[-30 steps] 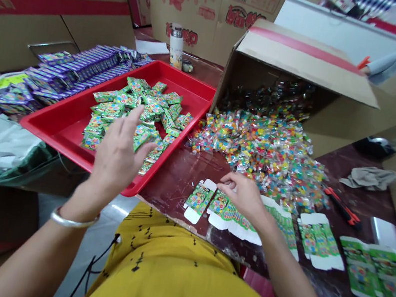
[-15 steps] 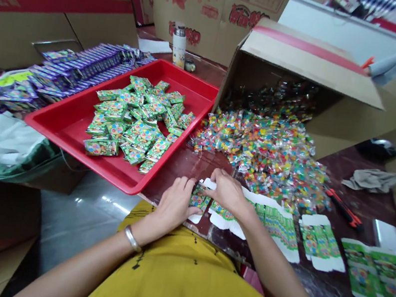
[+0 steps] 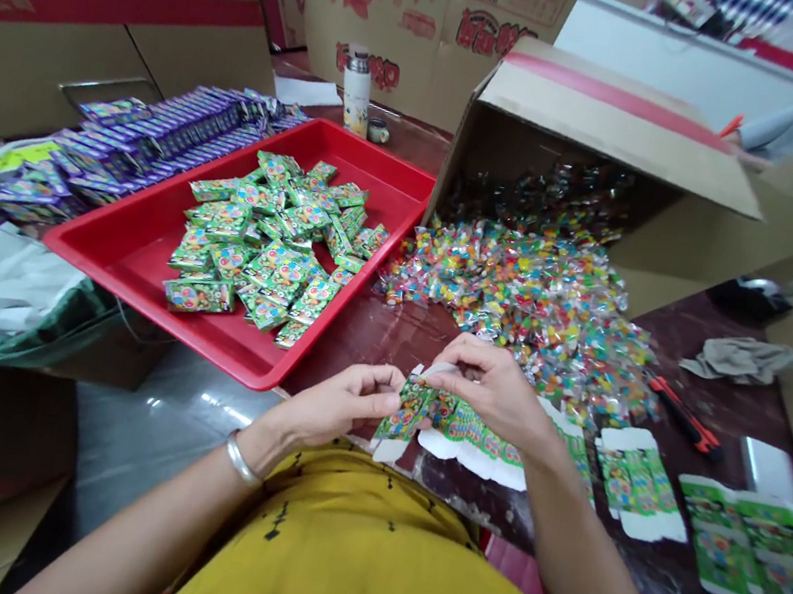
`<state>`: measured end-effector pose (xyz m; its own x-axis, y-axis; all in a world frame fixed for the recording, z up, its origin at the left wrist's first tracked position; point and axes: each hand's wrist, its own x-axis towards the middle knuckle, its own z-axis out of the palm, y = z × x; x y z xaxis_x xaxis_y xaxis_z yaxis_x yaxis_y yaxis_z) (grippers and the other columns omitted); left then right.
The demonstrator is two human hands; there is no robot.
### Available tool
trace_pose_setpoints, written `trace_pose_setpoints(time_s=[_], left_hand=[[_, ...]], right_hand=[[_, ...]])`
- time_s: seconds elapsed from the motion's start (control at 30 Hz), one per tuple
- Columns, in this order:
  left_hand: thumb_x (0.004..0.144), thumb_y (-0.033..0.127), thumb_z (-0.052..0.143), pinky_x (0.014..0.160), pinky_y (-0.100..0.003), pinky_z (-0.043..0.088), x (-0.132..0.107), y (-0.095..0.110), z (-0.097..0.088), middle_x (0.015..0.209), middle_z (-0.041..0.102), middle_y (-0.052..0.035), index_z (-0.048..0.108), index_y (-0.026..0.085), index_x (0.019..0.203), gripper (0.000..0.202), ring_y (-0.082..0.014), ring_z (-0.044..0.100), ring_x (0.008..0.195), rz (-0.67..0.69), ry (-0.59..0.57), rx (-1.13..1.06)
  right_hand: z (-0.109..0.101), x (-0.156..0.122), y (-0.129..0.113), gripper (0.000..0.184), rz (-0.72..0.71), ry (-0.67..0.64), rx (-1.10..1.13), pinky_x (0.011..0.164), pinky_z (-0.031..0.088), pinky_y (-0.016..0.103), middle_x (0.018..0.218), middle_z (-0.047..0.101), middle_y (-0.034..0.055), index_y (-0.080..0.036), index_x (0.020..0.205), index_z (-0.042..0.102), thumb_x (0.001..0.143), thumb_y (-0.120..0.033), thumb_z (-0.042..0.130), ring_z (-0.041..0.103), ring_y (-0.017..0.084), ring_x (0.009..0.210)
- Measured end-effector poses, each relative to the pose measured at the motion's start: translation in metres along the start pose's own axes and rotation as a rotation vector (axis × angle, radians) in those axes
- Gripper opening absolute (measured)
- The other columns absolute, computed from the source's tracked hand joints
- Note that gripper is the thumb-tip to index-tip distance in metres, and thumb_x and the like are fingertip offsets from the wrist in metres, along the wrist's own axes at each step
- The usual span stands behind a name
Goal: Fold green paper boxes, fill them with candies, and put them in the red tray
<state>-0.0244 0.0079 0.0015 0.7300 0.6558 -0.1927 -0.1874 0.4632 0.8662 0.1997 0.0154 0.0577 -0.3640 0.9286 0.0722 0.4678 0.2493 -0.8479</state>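
Observation:
A small green candy box (image 3: 401, 415) with white end flaps is held upright near the table's front edge. My left hand (image 3: 349, 401) pinches its left side between thumb and fingers. At its top flaps, my right hand (image 3: 494, 390) has its fingers closed on the upper edge; what lies under those fingers is partly hidden. Overlapping flat green boxes (image 3: 485, 446) form a row on the table just right of the held box, partly beneath my right hand. Behind that hand spreads a heap of clear-wrapped colourful candies (image 3: 520, 287).
A red tray (image 3: 121, 261) with filled green boxes stands to the left, beside purple packs (image 3: 157, 135). The candies spill from a tipped carton (image 3: 617, 111). To the right are more flat boxes (image 3: 639, 485), a red-black tool (image 3: 685, 416) and a cloth (image 3: 740, 360). A bottle (image 3: 356, 93) stands behind.
The green box has risen off the table and now stands upright in my hands. My left hand has shifted from lying over it to pinching its side; my right hand has moved slightly right.

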Motion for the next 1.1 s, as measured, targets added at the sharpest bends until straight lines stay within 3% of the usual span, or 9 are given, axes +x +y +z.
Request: trace_pose_setpoints(time_s=[0.13,0.23,0.4,0.53,0.6,0.7,0.77,0.9,1.1], left_hand=[[0.082,0.032,0.073,0.088,-0.033,0.049,0.002,-0.001,0.006,0.108,0.068,-0.0088,0.063,0.019,0.115,0.037,-0.0191,0.068,0.092,0.045,-0.011,-0.225],[0.085,0.030,0.070,0.085,-0.032,0.050,0.003,-0.002,0.008,0.110,0.069,-0.0107,0.062,0.020,0.124,0.040,-0.0192,0.068,0.093,0.075,0.015,-0.232],[0.083,0.031,0.073,0.069,-0.022,0.047,0.002,0.002,0.011,0.110,0.069,-0.0079,0.060,0.022,0.130,0.050,-0.0122,0.062,0.078,0.051,0.005,-0.066],[0.084,0.032,0.070,0.074,-0.023,0.045,0.002,0.009,0.017,0.099,0.070,-0.0054,0.067,0.017,0.121,0.040,-0.0140,0.060,0.082,0.091,0.003,0.192],[0.086,0.035,0.067,0.075,-0.024,0.046,0.003,0.009,0.020,0.092,0.071,-0.0042,0.070,0.015,0.114,0.034,-0.0150,0.060,0.080,0.135,0.110,0.220],[0.086,0.037,0.067,0.073,-0.025,0.048,0.007,0.002,0.025,0.095,0.071,-0.0041,0.070,0.016,0.111,0.033,-0.0156,0.061,0.079,0.200,0.304,0.171],[0.085,0.036,0.069,0.072,-0.025,0.049,0.011,-0.005,0.029,0.096,0.072,-0.0042,0.070,0.016,0.109,0.032,-0.0152,0.061,0.077,0.245,0.406,0.136],[0.082,0.032,0.072,0.072,-0.024,0.051,0.018,-0.016,0.036,0.092,0.071,-0.0047,0.069,0.014,0.099,0.025,-0.0142,0.063,0.077,0.349,0.575,0.100],[0.079,0.026,0.075,0.075,-0.024,0.055,0.015,-0.016,0.039,0.108,0.066,-0.0041,0.051,0.025,0.132,0.058,-0.0146,0.067,0.086,0.500,0.698,0.256]], right_hand=[[0.010,-0.013,-0.008,0.036,-0.065,0.281,-0.159,0.067,0.046,0.028,0.093,0.058,0.0032,-0.025,0.122,0.066,0.086,-0.028,0.070,0.054,0.014,0.072],[0.022,-0.029,-0.009,0.044,-0.087,0.252,-0.234,0.063,0.042,0.028,0.083,0.052,-0.0001,-0.027,0.135,0.056,0.091,-0.028,0.063,0.047,0.013,0.065],[0.024,-0.037,-0.009,0.030,0.124,0.030,0.086,0.052,0.035,0.023,0.062,0.045,-0.0083,-0.023,0.109,0.057,0.085,-0.032,0.072,0.043,0.010,0.054],[0.010,-0.032,-0.008,0.025,0.195,-0.089,0.186,0.048,0.033,0.022,0.058,0.050,-0.0073,-0.020,0.080,0.056,0.080,-0.036,0.075,0.045,0.009,0.051],[0.010,-0.030,-0.007,0.025,0.179,0.098,0.200,0.048,0.036,0.022,0.060,0.054,-0.0059,-0.021,0.088,0.060,0.079,-0.037,0.076,0.049,0.010,0.054],[0.025,-0.032,-0.002,0.038,0.121,0.363,0.275,0.062,0.051,0.025,0.087,0.068,0.0015,-0.024,0.108,0.061,0.076,-0.035,0.079,0.064,0.017,0.078],[0.041,-0.033,0.003,0.035,0.115,0.381,0.345,0.072,0.056,0.030,0.101,0.070,0.0052,-0.023,0.107,0.063,0.078,-0.034,0.077,0.066,0.020,0.090],[0.068,-0.032,0.015,0.017,0.134,0.527,0.389,0.071,0.056,0.031,0.089,0.071,0.0039,-0.020,0.095,0.066,0.086,-0.035,0.068,0.067,0.019,0.078],[0.077,-0.025,0.024,0.035,0.037,0.673,0.299,0.078,0.053,0.032,0.104,0.069,0.0050,-0.026,0.120,0.065,0.086,-0.033,0.069,0.065,0.019,0.088]])
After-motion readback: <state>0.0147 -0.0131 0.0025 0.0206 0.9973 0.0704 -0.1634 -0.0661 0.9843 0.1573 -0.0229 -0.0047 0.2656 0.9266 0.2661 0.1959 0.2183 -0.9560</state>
